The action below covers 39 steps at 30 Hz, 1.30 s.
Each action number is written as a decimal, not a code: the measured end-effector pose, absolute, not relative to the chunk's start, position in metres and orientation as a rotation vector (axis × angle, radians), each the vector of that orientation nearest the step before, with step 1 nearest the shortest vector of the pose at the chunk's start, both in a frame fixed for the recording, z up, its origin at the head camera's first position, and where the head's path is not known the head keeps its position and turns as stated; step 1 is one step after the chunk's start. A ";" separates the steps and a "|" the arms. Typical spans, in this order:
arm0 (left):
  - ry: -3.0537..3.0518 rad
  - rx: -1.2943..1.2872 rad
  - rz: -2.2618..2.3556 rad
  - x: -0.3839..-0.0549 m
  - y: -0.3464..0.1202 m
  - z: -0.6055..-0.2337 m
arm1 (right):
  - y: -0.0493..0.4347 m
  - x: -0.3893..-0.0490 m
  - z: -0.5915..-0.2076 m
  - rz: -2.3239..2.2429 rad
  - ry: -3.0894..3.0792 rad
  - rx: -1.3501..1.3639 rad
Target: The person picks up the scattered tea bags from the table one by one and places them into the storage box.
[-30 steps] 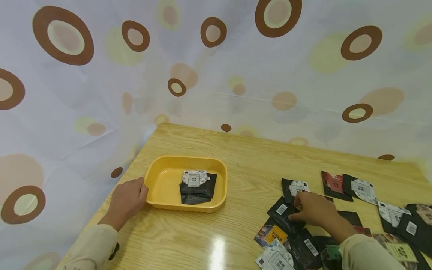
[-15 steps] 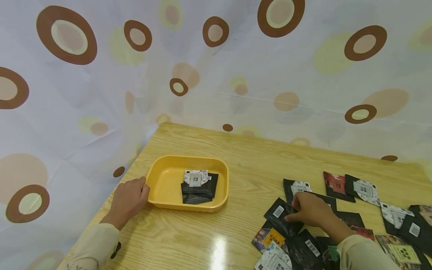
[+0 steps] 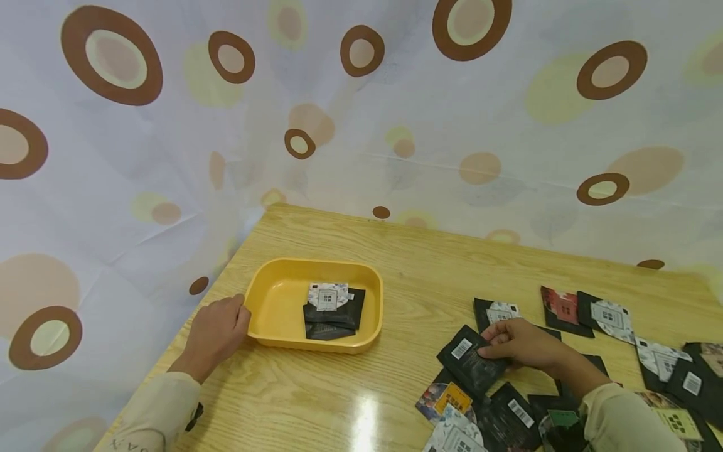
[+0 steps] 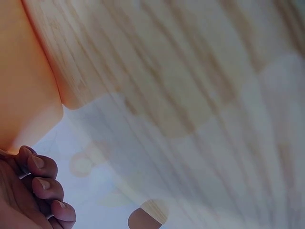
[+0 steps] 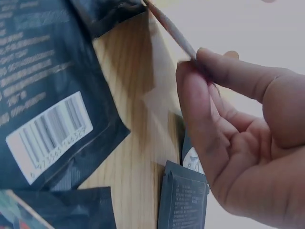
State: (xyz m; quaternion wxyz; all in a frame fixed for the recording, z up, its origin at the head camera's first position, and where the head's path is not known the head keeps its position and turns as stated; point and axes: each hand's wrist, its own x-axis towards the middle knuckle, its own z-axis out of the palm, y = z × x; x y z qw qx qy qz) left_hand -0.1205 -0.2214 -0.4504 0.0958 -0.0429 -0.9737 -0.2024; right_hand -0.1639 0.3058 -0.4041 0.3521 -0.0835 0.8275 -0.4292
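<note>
A yellow plastic tray [image 3: 316,345] stands on the left of the wooden table, with a few dark sachets [image 3: 336,312] stacked inside. My left hand [image 3: 217,333] grips the tray's left rim; in the left wrist view its fingers [image 4: 47,188] curl beside the tray wall [image 4: 28,71]. Between thumb and fingers, my right hand [image 3: 525,344] pinches a black sachet [image 3: 473,367], barcode side up. The right wrist view shows that pinched sachet [image 5: 172,32] edge-on, lifted above the tabletop. Other sachets lie beneath and around it.
Several overlapping sachets spread over the table's right side, among them a red one [image 3: 565,309], a white-patterned one [image 3: 456,434] and a barcoded black one [image 3: 511,414]. Bare wood [image 3: 395,376] separates tray and pile. A spotted cloth [image 3: 395,113] hangs behind.
My right hand has raised the black sachet slightly and shifted it leftward from the pile; the thumb shows more clearly on it. The left hand has kept its place at the tray.
</note>
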 end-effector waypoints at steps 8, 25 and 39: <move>-2.908 -0.107 -0.632 -0.120 -0.221 -0.449 | 0.302 -0.169 -0.401 -1.278 1.974 -0.248; -2.922 -0.095 -0.653 -0.118 -0.219 -0.451 | 0.197 -0.183 -0.387 -1.585 1.867 -0.258; -2.933 -0.069 -0.664 -0.119 -0.221 -0.452 | 0.057 -0.177 -0.403 -1.595 2.141 -0.140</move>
